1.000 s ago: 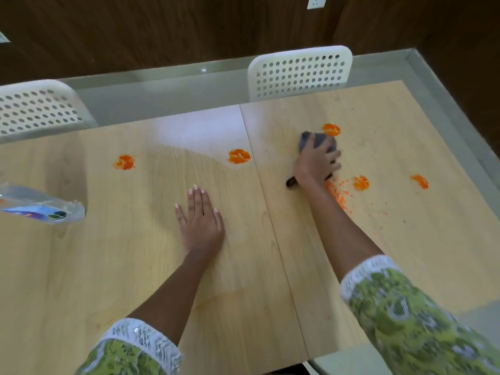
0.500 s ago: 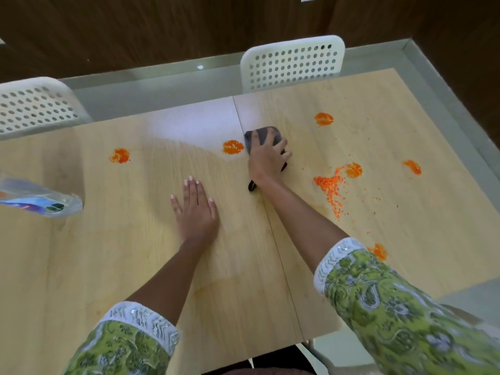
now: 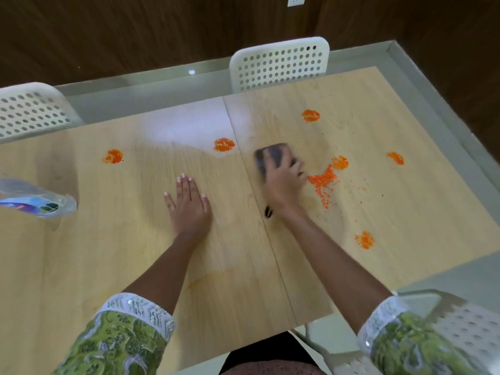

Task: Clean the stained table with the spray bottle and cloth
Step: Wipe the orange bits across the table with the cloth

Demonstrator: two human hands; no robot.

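- My left hand (image 3: 189,204) lies flat on the table (image 3: 121,253), fingers straight and holding nothing; I judge it is there to brace me while the other arm scrubs.
- My right hand (image 3: 284,180) presses down on the dark cloth (image 3: 266,155), fingers spread over it; motion blur hides whether they curl round its edge.
- The cloth sits just right of the table's centre seam (image 3: 270,239), so the smeared orange crumbs (image 3: 323,182) lie right beside my knuckles.
- The cloth's shape is too blurred for me to give its long axis.
- The spray bottle (image 3: 35,198) lies tipped on its side far left of the seam, parked out of the wiping path; its long axis runs roughly left to right and its base points toward the seam.
- Orange stains remain on both sides of the seam, so much of the job is left.
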